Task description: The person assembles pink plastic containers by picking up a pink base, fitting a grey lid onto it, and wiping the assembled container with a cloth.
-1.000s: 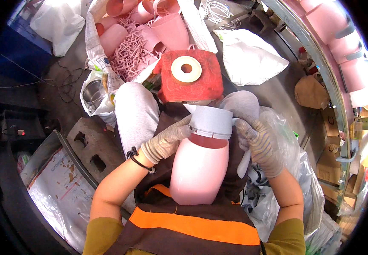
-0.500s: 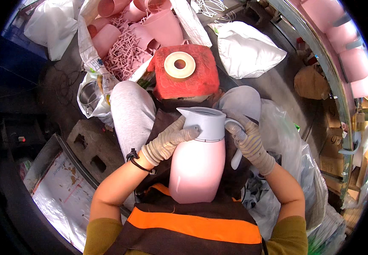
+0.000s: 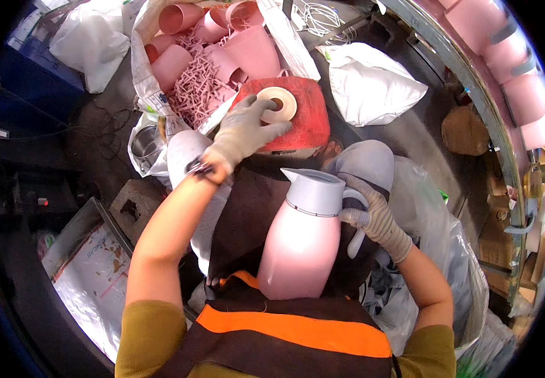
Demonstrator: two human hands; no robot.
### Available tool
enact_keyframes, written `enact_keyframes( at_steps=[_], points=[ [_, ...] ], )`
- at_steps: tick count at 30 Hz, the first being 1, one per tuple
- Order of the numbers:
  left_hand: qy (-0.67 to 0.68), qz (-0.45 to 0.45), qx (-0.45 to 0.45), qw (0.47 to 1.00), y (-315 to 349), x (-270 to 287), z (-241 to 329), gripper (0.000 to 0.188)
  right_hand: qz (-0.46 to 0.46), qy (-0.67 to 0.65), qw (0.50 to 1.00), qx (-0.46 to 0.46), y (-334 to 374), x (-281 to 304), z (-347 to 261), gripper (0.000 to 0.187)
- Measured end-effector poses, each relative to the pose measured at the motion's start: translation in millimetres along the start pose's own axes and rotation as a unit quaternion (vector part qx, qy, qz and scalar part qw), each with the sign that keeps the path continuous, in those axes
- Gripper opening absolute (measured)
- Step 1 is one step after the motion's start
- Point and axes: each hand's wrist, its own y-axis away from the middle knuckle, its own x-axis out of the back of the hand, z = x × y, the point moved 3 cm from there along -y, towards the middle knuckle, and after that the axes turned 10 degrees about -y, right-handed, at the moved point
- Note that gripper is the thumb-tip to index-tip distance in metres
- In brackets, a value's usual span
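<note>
The pink thermal carafe (image 3: pixel 300 252) leans slightly on the dark brown apron (image 3: pixel 244 217) over the lap, its grey spout pointing left. At the carafe's right side, the right hand (image 3: pixel 373 220), in a striped knit glove, has its handle (image 3: pixel 355 244) between thumb and curled fingers; the thumb tip points in toward the pink body, and some fingertips are hidden. Beyond the carafe and to its left, the left hand (image 3: pixel 244 129) has its fingers spread, the foremost over the near-left part of a cream ring (image 3: pixel 290 104), the thumb just below its rim. Whether they press on it, I cannot tell. The ring lies on a red cloth-covered seat (image 3: pixel 313 120) beyond the carafe; farther off, pink shells (image 3: pixel 253 50) fill a white woven sack (image 3: pixel 144 63).
</note>
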Motion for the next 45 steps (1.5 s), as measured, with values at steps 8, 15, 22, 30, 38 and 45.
enact_keyframes(
  at_steps=[8,15,22,30,38,45],
  points=[
    [-0.057,-0.021,0.115,0.992,0,-14,10,0.058,0.06,0.037,0.998,0.008,24,16,-4,0.09],
    [0.645,-0.307,0.354,0.604,182,-27,51,0.056,0.174,-0.003,0.976,0.128,92,14,2,0.096],
    [0.769,-0.215,0.255,0.545,125,-16,74,0.049,0.143,0.181,0.94,0.253,75,14,-50,0.1],
    [0.695,0.0,0.066,0.716,-92,-24,-53,0.04,0.139,0.385,0.763,0.5,-130,15,-84,0.081],
    [0.48,0.084,0.093,0.868,-105,13,-80,0.047,0.103,0.399,0.838,0.359,-165,8,-105,0.065],
    [0.425,0.179,0.003,0.887,-87,140,-26,0.041,0.117,0.382,0.841,0.365,-173,12,-98,0.037]
  ],
)
